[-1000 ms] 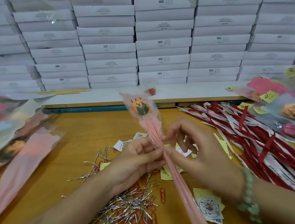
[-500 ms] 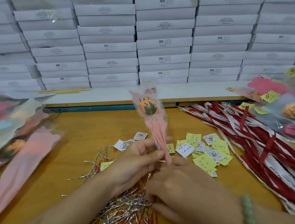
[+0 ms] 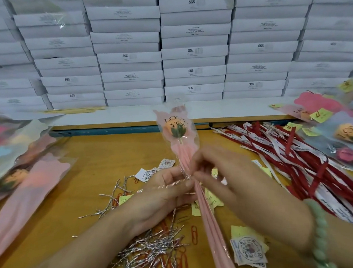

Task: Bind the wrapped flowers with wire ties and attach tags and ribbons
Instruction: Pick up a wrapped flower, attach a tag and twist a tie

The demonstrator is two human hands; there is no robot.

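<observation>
A wrapped flower [image 3: 177,131] in a pink and clear sleeve printed "LOVE YOU" stands upright over the yellow table. My left hand [image 3: 162,197] grips its gathered neck. A silver wire tie [image 3: 171,184] lies across my left fingers at the neck. My right hand [image 3: 229,184] pinches at the same spot from the right; which part it pinches is hidden. A heap of silver wire ties [image 3: 148,258] lies below my left wrist. Yellow and white tags [image 3: 248,249] are scattered near my hands. Red and white ribbons [image 3: 297,155] lie in a pile at right.
Stacked white boxes [image 3: 194,53] fill the back wall behind a white ledge. More wrapped flowers lie in a pile at left [image 3: 19,177], others at far right [image 3: 346,134]. Red paper clips [image 3: 194,235] lie on the yellow table [image 3: 92,162].
My right hand went down to the wire tie heap, then came back up to the flower's neck. A wire tie now lies across the neck.
</observation>
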